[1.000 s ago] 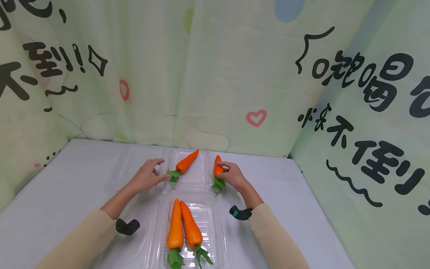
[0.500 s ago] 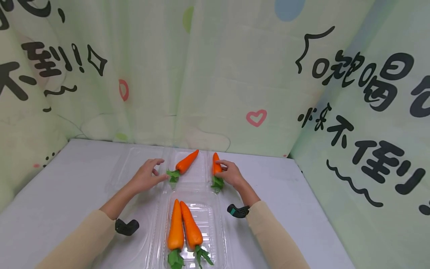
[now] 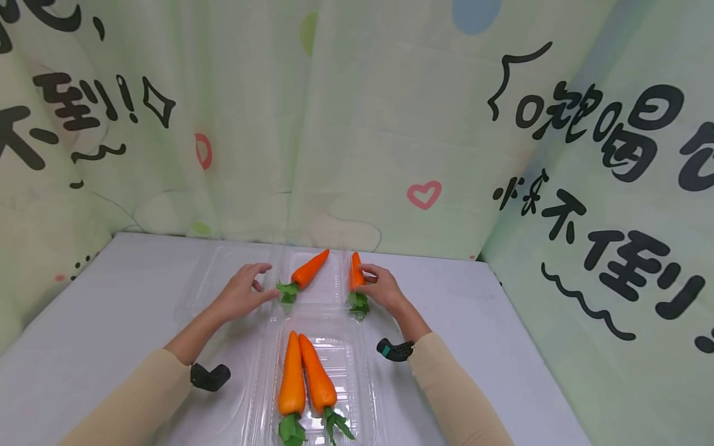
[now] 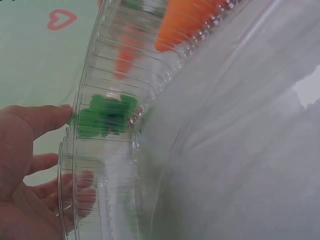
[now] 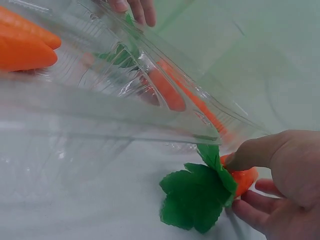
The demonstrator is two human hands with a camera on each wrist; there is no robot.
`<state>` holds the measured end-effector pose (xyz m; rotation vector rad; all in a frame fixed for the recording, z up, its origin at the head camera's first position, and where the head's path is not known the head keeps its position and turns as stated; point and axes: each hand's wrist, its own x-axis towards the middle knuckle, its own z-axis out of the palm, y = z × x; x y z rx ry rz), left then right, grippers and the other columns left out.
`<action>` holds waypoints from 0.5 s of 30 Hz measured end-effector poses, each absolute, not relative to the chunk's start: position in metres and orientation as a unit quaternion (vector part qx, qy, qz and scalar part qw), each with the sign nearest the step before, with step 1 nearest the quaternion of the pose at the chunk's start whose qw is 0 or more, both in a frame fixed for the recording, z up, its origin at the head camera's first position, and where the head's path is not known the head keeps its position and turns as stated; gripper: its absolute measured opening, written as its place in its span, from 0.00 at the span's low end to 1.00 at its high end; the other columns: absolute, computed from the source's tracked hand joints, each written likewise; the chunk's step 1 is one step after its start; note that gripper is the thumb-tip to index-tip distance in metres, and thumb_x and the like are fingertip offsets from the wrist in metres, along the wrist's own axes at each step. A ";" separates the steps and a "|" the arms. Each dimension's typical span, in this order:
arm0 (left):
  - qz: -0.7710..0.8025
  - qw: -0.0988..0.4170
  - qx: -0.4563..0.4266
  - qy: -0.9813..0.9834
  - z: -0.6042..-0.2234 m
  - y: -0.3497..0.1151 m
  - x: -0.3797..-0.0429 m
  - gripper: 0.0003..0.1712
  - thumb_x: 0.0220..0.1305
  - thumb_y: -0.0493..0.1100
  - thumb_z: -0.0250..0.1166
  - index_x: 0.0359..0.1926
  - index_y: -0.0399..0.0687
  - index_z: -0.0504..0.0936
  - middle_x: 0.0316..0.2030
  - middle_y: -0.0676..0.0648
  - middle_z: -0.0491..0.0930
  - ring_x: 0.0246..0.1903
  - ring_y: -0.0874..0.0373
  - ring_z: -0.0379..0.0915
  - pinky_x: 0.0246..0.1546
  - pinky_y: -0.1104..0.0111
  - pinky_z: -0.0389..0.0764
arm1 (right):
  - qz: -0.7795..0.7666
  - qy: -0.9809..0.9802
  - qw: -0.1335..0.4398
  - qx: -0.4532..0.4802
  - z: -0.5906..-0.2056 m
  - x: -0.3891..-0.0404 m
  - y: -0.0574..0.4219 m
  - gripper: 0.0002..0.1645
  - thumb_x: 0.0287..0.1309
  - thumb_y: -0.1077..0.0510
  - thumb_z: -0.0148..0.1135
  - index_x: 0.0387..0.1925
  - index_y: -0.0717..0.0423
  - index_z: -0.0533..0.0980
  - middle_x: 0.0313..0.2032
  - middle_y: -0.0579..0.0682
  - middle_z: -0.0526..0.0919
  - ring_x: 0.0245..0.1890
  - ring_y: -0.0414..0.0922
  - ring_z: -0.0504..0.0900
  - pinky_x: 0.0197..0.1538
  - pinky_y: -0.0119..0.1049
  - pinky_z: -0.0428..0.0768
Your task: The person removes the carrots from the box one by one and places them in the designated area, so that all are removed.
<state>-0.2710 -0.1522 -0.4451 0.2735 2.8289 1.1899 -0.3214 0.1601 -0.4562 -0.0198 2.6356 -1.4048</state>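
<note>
My right hand [image 3: 383,288] pinches a carrot [image 3: 357,274] with green leaves between thumb and fingers, at the right edge of the far clear plastic box [image 3: 337,296]. In the right wrist view its leaves [image 5: 197,195] hang toward the camera, outside the box wall. Inside that box another carrot [image 3: 309,271] lies slanted, leaves to the lower left. My left hand [image 3: 245,292] is at the box's left side, fingers loosely bent and spread. In the left wrist view the left thumb [image 4: 52,117] lies right at the clear rim, close to the leaves, and several fingertips show through the plastic.
A nearer clear box [image 3: 365,378] holds two carrots [image 3: 304,378] side by side, leaves toward me. Clear lids [image 3: 214,272] lie folded out to the left on the white table [image 3: 446,310]. A printed curtain [image 3: 357,124] stands behind and at both sides.
My right hand has shifted slightly left with its carrot, bringing it closer to the far box's right edge. The left hand has stayed nearly in place.
</note>
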 end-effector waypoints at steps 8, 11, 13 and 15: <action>0.386 0.027 0.090 0.918 -0.445 -0.152 -0.271 0.38 0.61 0.49 0.67 0.68 0.40 0.64 0.63 0.35 0.66 0.45 0.49 0.72 0.37 0.67 0.82 | -0.478 0.876 0.066 -0.013 -0.453 -0.318 0.161 0.33 0.56 0.62 0.67 0.64 0.52 0.70 0.66 0.53 0.71 0.63 0.53 0.74 0.61 0.46 0.76; 0.387 0.027 0.094 0.917 -0.445 -0.152 -0.272 0.38 0.61 0.49 0.67 0.68 0.40 0.64 0.63 0.35 0.65 0.45 0.48 0.72 0.37 0.68 0.82 | -0.479 0.875 0.065 -0.010 -0.450 -0.316 0.162 0.33 0.57 0.62 0.66 0.64 0.51 0.70 0.66 0.53 0.70 0.64 0.53 0.73 0.61 0.46 0.77; 0.388 0.028 0.096 0.916 -0.446 -0.152 -0.272 0.38 0.61 0.49 0.67 0.68 0.41 0.64 0.63 0.35 0.65 0.45 0.49 0.72 0.37 0.68 0.81 | -0.480 0.875 0.065 -0.006 -0.447 -0.315 0.162 0.33 0.57 0.62 0.66 0.64 0.50 0.70 0.67 0.52 0.70 0.64 0.53 0.73 0.61 0.46 0.77; 0.389 0.027 0.097 0.916 -0.446 -0.152 -0.273 0.38 0.61 0.49 0.67 0.68 0.41 0.64 0.63 0.35 0.66 0.45 0.49 0.72 0.37 0.68 0.81 | -0.482 0.873 0.065 -0.007 -0.445 -0.313 0.162 0.32 0.57 0.62 0.66 0.65 0.50 0.70 0.67 0.52 0.70 0.65 0.54 0.72 0.61 0.47 0.77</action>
